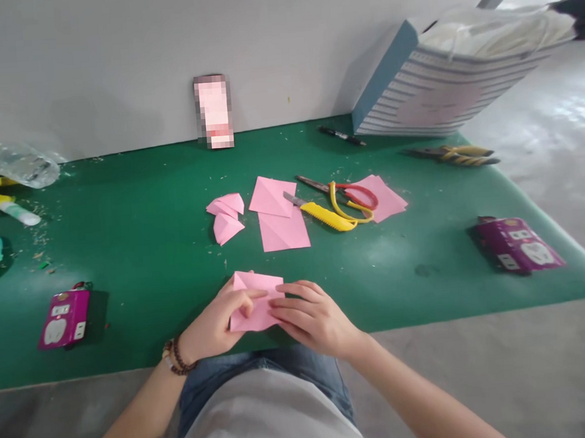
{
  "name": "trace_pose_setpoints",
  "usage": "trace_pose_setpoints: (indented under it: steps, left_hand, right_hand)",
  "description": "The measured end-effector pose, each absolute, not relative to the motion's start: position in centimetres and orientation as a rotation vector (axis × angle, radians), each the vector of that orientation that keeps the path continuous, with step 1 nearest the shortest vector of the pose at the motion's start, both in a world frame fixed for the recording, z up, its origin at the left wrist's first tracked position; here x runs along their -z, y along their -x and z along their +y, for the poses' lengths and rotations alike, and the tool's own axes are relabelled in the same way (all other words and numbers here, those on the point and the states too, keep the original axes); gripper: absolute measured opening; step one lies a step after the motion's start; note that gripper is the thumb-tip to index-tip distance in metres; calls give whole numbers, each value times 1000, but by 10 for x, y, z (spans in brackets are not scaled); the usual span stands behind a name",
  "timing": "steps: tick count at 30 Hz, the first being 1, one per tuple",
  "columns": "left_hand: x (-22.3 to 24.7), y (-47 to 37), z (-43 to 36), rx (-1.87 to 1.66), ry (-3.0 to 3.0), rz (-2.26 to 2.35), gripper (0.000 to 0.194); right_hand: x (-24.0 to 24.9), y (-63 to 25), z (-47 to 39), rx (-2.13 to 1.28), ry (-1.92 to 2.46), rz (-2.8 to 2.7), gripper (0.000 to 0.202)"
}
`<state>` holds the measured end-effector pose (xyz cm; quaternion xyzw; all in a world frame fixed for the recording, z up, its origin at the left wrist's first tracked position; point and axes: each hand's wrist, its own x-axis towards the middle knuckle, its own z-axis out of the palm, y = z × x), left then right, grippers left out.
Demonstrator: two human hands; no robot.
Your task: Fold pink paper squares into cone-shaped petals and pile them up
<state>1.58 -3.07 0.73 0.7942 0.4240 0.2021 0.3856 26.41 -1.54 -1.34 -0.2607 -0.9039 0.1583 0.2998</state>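
Note:
A pink sheet of paper [257, 283] with crease lines is held between both hands, just above the near edge of the green table. My left hand [224, 317] grips its left side, thumb and forefinger lying over the front face. On the right side my right hand [316, 314] presses its fingers onto the paper. Beyond them lie a folded pink paper piece [226, 217] and two creased pink squares [284, 231], one overlapping the other. A yellow utility knife [327, 216] rests partly on these squares. Red-and-yellow-handled scissors [354, 201] touch it, partly over a pink paper stack [384, 198].
On the table [148, 242] stand purple boxes at left [66, 318] and right [519, 243]. Pliers [453, 156], a black pen [341, 135] and a striped bag [428, 89] sit at the back right. A phone [213, 111] leans on the wall; a plastic bottle [18, 158] lies left.

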Motion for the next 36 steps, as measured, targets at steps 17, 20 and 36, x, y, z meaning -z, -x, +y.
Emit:
trace_pose_setpoints:
  steps: [17, 20, 36]
  left_hand:
    - [19, -45, -38, -723, -2204, 1824, 27]
    - [20, -43, -37, -702, -2236, 1762, 21]
    - [18, -45, -34, -677, -2252, 1735, 21]
  right_hand:
    - [26, -230, -31, -298, 1483, -2082, 22]
    - [26, -229, -34, -303, 1515, -2059, 15]
    - [28, -229, -34, -309, 1575, -2008, 17]
